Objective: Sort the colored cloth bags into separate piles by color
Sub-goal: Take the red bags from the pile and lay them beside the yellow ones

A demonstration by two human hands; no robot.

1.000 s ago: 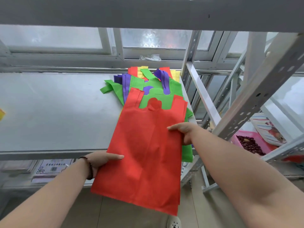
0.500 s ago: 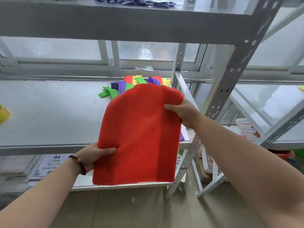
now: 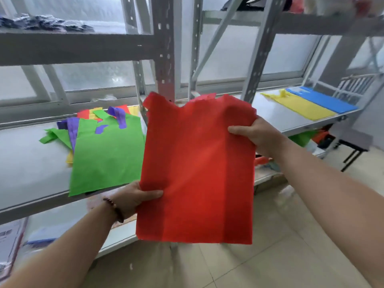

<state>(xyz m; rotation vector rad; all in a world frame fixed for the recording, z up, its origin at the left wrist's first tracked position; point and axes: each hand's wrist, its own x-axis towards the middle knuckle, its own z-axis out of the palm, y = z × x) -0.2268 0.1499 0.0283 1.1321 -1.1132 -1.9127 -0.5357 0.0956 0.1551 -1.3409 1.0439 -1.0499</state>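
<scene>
While the sort is under way, the findings stand as follows.

Item in hand: red bag point(image 3: 197, 169), held up in the air in front of the shelving, hanging flat, handles at the top.
Left hand point(image 3: 133, 196): grips the bag's lower left edge, thumb on the near face, fingers behind (not visible).
Right hand point(image 3: 252, 134): grips the upper right edge, thumb across the front, cloth bunched slightly at the grip.
Unsorted pile: mixed heap point(image 3: 99, 129) on the left shelf point(image 3: 27, 163); a green bag point(image 3: 108, 156) lies on top, with purple, yellow and red pieces showing beneath it.
Sorted piles: a yellow bag point(image 3: 299, 106) and a blue bag point(image 3: 324, 99) lie side by side on the right shelf point(image 3: 276, 117). No red pile is visible there.
Handling, judged: the cloth looks thin, light and limp, holding its crease lines but sagging where unsupported. It appears neither slippery nor fragile.
Where to hold, judged: two opposite edges, as at present, keep it spread flat for laying down; a one-handed grip would probably let it fold over.
Stage, judged: early, as most bags remain unsorted.
Risk, judged: the bag may crumple on landing or overlap a neighbouring colour.
</scene>
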